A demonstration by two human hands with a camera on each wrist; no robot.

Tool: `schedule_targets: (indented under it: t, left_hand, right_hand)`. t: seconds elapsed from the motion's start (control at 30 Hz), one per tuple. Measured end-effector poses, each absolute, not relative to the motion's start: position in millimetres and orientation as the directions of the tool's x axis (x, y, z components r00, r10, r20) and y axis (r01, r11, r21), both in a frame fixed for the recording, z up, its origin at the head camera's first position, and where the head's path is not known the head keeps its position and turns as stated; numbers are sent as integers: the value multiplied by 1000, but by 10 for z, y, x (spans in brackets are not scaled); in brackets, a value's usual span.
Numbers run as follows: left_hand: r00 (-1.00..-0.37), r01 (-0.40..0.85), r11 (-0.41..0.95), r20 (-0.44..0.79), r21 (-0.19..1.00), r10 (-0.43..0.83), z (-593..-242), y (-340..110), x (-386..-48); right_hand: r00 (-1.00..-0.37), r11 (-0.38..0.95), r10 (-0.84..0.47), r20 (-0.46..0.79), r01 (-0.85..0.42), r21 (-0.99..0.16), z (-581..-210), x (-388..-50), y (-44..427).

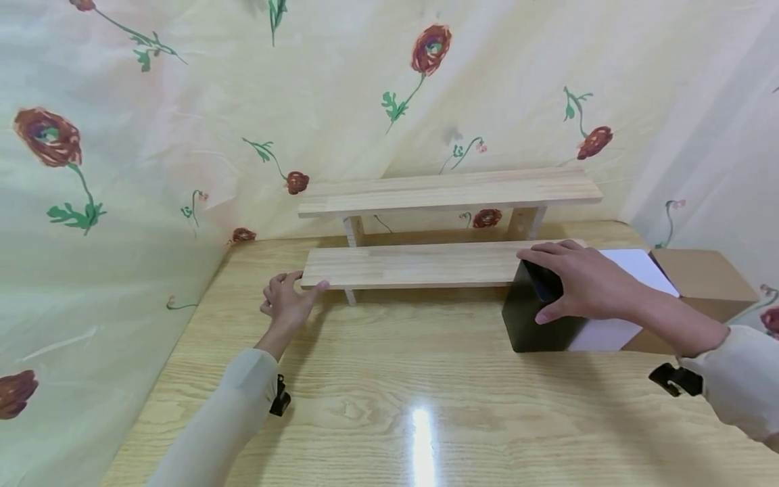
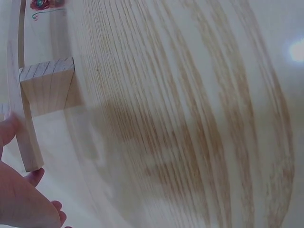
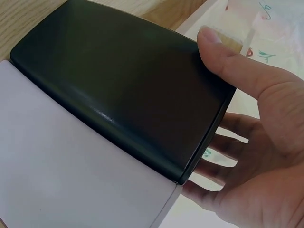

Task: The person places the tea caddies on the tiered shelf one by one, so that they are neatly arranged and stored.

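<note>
A two-tier wooden shelf (image 1: 420, 265) stands on the wooden table, its lower board nearer me. My left hand (image 1: 289, 304) holds the left end of that lower board, thumb at the front corner and fingers by the end. In the left wrist view, the board's end (image 2: 32, 159) lies between thumb and fingertip. My right hand (image 1: 587, 281) grips the top of a glossy black box (image 1: 529, 321) at the shelf's right end. Its thumb (image 3: 228, 59) lies on the near face, with the fingers on the opposite side. A white box (image 3: 71, 161) stands right beside the black one.
A brown cardboard box (image 1: 706, 270) stands to the right of the white box (image 1: 639, 264). Behind the shelf and along both sides hangs a flower-printed cloth (image 1: 341, 88). A bright light reflection (image 1: 422, 439) shows on the table (image 1: 365, 379).
</note>
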State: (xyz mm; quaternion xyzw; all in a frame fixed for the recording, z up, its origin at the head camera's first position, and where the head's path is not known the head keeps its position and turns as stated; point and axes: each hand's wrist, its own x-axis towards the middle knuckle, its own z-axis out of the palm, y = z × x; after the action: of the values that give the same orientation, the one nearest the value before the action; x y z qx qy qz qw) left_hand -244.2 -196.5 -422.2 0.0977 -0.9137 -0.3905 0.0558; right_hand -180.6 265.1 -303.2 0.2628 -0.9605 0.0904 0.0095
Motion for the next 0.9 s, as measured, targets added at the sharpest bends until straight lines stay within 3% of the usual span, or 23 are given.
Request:
schedule_targets:
  t: [0.9]
  left_hand:
    - [-976, -124, 701, 41, 702, -214, -4191, -1939, -2446]
  right_hand:
    - [-808, 798, -577, 119, -589, -125, -2734, -1827, 2462]
